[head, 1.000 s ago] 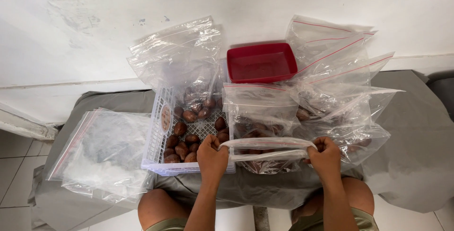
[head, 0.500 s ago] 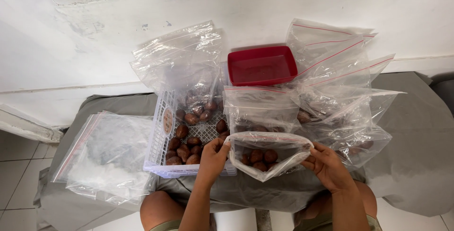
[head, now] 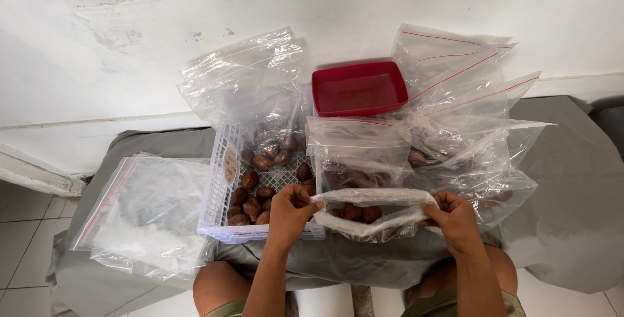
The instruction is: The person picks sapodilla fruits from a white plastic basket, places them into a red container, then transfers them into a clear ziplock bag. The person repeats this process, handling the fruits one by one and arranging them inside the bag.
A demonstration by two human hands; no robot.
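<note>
A low table draped in grey cloth stands against a scuffed white wall, with pale floor tiles to the left. At the table's near edge, the left hand and right hand each pinch one end of a clear bag holding brown fruit, just beside a white basket. Behind sit filled bags and a red tray; empty bags lie left.

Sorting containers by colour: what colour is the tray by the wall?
Red tray, seen clearly in the head view.
</note>
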